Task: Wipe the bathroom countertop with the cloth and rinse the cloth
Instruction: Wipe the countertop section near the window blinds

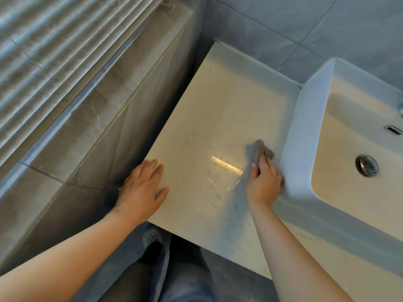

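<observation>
The fingers (pixel 266 165) of your right hand (pixel 265 184) are curled down onto the grey cloth (pixel 262 150). They pin its near end to the countertop (pixel 218 110), and the rest sticks out bunched beyond the fingertips. The cloth sits at the countertop's right edge, just beside the outer wall of the white basin (pixel 305 118), about midway between the front and back edges. Your left hand (pixel 141 188) lies flat at the left edge near the front corner, fingers straight and close together, thumb spread, holding nothing. It looks like a brace.

To wipe well from here, spread the cloth out under your palm instead of working with a wad, so more of it meets the surface. Run it along the seam where the countertop meets the basin wall, since grime likely gathers there. Then take overlapping passes from the back edge toward the front. Thin wet streaks (pixel 220 186) glint near the front middle, so go over them before they can dry into lines. Shift your left hand when you reach the left edge, or that patch gets missed. Rinsing is not yet begun, and the basin with its drain plug (pixel 366 165) is right beside you for that.
</observation>
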A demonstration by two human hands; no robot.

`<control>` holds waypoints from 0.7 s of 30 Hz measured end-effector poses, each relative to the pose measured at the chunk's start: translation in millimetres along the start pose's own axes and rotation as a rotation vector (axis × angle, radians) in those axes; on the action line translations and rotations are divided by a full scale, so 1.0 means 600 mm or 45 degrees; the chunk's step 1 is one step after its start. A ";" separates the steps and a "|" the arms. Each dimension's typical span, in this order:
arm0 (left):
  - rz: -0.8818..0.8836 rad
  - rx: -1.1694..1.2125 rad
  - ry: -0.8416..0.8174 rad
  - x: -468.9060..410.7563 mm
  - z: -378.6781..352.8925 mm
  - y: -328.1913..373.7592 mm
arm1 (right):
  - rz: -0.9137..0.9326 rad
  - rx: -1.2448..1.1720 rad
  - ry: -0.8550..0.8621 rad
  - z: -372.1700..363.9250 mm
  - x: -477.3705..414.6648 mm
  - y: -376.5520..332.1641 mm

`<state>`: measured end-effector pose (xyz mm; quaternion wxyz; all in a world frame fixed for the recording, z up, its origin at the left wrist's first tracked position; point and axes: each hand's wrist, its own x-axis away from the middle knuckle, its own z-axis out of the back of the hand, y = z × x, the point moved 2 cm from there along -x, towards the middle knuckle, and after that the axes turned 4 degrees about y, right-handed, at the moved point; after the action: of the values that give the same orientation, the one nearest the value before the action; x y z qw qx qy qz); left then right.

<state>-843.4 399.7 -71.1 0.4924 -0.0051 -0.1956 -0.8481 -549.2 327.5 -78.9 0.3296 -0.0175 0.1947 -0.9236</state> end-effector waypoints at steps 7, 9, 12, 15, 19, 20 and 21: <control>-0.013 -0.015 -0.008 0.001 0.002 -0.002 | 0.214 -0.108 -0.049 0.001 0.121 -0.013; -0.011 -0.010 -0.022 0.001 0.003 -0.001 | 0.255 -0.172 -0.086 0.006 0.145 -0.026; -0.004 0.004 -0.051 0.000 0.005 0.000 | 0.192 -0.425 -0.207 0.024 0.165 -0.042; -0.003 0.002 -0.070 -0.001 0.007 -0.001 | 0.015 -0.612 -0.067 0.059 0.154 -0.041; -0.008 -0.021 -0.079 -0.001 0.008 -0.001 | -0.185 -0.376 0.274 0.103 0.103 -0.008; -0.007 -0.022 -0.079 0.000 0.007 0.000 | -0.192 -0.267 0.265 0.103 0.092 0.001; -0.006 -0.023 -0.081 0.000 0.007 0.001 | -0.190 -0.163 0.208 0.100 0.083 0.008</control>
<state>-843.9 401.0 -66.9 0.4838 -0.0360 -0.2034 -0.8504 -575.4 272.7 -30.4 0.2414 0.0224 0.2775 -0.9296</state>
